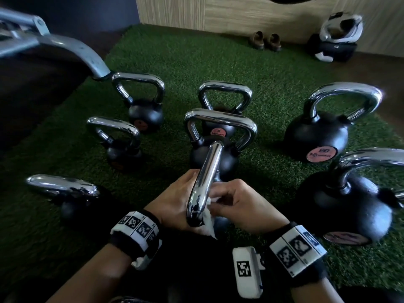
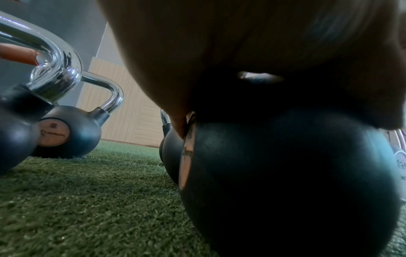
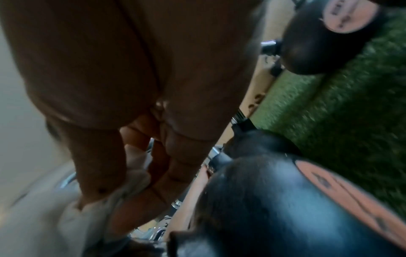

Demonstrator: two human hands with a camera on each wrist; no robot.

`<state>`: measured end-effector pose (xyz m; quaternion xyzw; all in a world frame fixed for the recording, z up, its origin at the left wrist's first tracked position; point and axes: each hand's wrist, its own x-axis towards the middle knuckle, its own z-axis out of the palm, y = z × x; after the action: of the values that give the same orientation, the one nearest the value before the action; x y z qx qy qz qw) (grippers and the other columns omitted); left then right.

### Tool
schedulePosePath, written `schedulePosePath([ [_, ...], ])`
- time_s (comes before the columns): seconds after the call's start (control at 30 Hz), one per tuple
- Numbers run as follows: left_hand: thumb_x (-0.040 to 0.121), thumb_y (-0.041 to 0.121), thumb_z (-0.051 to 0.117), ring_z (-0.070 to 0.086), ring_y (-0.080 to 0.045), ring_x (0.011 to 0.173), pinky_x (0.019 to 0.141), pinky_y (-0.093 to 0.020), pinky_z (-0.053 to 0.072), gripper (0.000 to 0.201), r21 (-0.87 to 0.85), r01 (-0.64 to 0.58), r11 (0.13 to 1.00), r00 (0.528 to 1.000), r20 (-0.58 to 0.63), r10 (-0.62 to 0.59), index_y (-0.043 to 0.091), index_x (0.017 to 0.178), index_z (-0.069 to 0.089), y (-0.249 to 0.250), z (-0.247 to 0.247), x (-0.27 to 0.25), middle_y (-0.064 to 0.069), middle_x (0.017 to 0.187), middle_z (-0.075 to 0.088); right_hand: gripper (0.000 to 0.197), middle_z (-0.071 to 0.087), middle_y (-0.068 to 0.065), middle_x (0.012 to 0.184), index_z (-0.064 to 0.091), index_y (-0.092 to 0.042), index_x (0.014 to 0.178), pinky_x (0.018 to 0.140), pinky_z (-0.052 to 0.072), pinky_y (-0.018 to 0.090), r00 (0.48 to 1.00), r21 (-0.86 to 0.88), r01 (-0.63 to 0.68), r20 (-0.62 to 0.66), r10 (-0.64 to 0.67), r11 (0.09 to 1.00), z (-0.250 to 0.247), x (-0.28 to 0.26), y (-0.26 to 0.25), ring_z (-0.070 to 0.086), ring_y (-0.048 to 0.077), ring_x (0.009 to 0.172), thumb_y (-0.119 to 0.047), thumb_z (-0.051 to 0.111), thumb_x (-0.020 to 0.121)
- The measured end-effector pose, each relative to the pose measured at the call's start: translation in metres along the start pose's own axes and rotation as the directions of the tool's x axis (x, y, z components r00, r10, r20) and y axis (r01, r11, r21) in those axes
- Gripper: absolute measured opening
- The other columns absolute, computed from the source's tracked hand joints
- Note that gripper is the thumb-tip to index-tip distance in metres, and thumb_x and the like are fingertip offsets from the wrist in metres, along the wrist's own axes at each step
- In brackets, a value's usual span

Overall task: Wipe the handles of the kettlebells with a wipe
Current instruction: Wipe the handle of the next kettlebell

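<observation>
Your left hand (image 1: 175, 202) is gripping the near kettlebell's chrome handle (image 1: 204, 182), its fingers curling round the far side. Your right hand (image 1: 238, 204) is pinching the white wipe (image 1: 208, 224) against the handle's near end, over the green turf (image 1: 218, 57).

Nearest kettlebell (image 1: 203, 184) between both hands, others (image 1: 220, 110) behind and beside it on the turf (image 1: 218, 62).

Far-right kettlebell (image 1: 317, 136): its pink round label (image 1: 321, 154) is showing the number "20" above a brand word too blurred to read. Far-centre kettlebell (image 1: 218, 125): its pink label (image 1: 218, 132) is showing "8" over illegible lettering. Wristbands (image 1: 140, 224): carrying square coded markers, no readable words.
</observation>
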<state>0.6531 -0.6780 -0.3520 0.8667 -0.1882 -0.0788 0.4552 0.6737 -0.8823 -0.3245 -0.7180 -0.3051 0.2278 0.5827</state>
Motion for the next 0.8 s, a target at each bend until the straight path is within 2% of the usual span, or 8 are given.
schedulePosePath([
  [0.1,0.049,0.039,0.1,0.059,-0.018,0.127,0.107,-0.047,0.051,0.11,0.028,-0.028,0.999,1.0,-0.012,0.028,0.061,0.13,0.029,-0.002,0.0,0.001,0.001,0.135,0.055,0.012,0.07,0.036,0.099,0.07,0.015,0.1,0.079,0.057,0.035,0.996,0.266,-0.026,-0.078,0.048,0.964,0.006,0.004,0.008,0.064,0.039,0.087,0.009,0.067,0.09],
  [0.23,0.048,0.055,0.092,0.056,-0.02,0.127,0.112,-0.033,0.046,0.097,0.112,-0.075,0.991,0.997,-0.015,0.077,0.045,0.126,0.036,-0.002,0.0,0.001,0.004,0.126,0.057,0.031,0.069,0.027,0.092,0.066,0.017,0.101,0.07,0.057,0.033,0.981,0.556,-0.046,-0.133,0.144,0.83,0.015,0.01,0.015,0.065,0.033,0.078,-0.006,0.076,0.082],
  [0.33,0.05,0.033,0.104,0.052,-0.015,0.132,0.113,-0.019,0.039,0.109,0.13,-0.064,0.989,0.998,-0.02,0.067,0.048,0.129,0.029,-0.002,0.0,0.0,0.002,0.135,0.054,0.04,0.074,0.02,0.085,0.068,0.014,0.102,0.067,0.06,0.03,0.983,0.652,-0.072,-0.082,0.164,0.755,0.016,0.006,0.014,0.072,0.022,0.069,-0.009,0.081,0.072],
  [0.47,0.057,0.051,0.095,0.05,-0.024,0.136,0.115,-0.046,0.043,0.096,0.129,-0.126,0.984,0.992,0.008,0.126,0.035,0.137,0.045,-0.006,0.001,0.002,-0.002,0.134,0.056,0.017,0.075,0.017,0.076,0.072,0.006,0.09,0.062,0.062,0.029,0.961,0.698,0.017,-0.209,0.181,0.716,0.014,0.014,0.008,0.073,0.02,0.062,0.004,0.072,0.074],
  [0.53,0.056,0.058,0.091,0.045,-0.023,0.142,0.116,-0.049,0.042,0.102,0.131,-0.153,0.979,0.988,-0.016,0.157,0.034,0.144,0.046,-0.007,0.0,0.003,-0.001,0.146,0.047,0.018,0.076,0.015,0.076,0.069,0.008,0.095,0.063,0.062,0.028,0.932,0.692,0.077,-0.305,0.194,0.717,0.011,0.022,0.002,0.074,0.02,0.063,0.008,0.068,0.077],
  [0.63,0.057,0.057,0.09,0.043,-0.021,0.145,0.12,-0.045,0.039,0.108,0.12,-0.203,0.972,0.977,-0.045,0.209,0.056,0.148,0.033,0.0,-0.001,0.003,0.013,0.152,0.041,0.014,0.073,0.007,0.066,0.067,0.008,0.095,0.062,0.061,0.025,0.894,0.577,0.096,-0.408,0.185,0.811,0.01,0.024,0.0,0.072,0.015,0.059,0.015,0.067,0.082],
  [0.7,0.058,0.057,0.09,0.041,-0.02,0.146,0.12,-0.046,0.039,0.105,0.122,-0.197,0.973,0.979,-0.023,0.201,0.047,0.148,0.037,-0.004,0.001,0.002,0.016,0.153,0.038,0.014,0.074,0.01,0.067,0.068,0.008,0.092,0.061,0.061,0.026,0.884,0.507,0.085,-0.436,0.17,0.858,0.013,0.019,-0.001,0.072,0.016,0.059,0.018,0.069,0.082],
  [0.8,0.055,0.056,0.093,0.041,-0.021,0.146,0.118,-0.049,0.041,0.115,0.079,-0.129,0.989,0.991,-0.028,0.131,0.03,0.153,0.039,-0.014,0.003,0.003,0.001,0.154,0.039,0.013,0.074,0.014,0.069,0.072,0.007,0.086,0.06,0.06,0.027,0.847,0.375,0.075,-0.514,0.14,0.924,0.015,0.017,-0.004,0.071,0.016,0.059,0.017,0.075,0.078],
])
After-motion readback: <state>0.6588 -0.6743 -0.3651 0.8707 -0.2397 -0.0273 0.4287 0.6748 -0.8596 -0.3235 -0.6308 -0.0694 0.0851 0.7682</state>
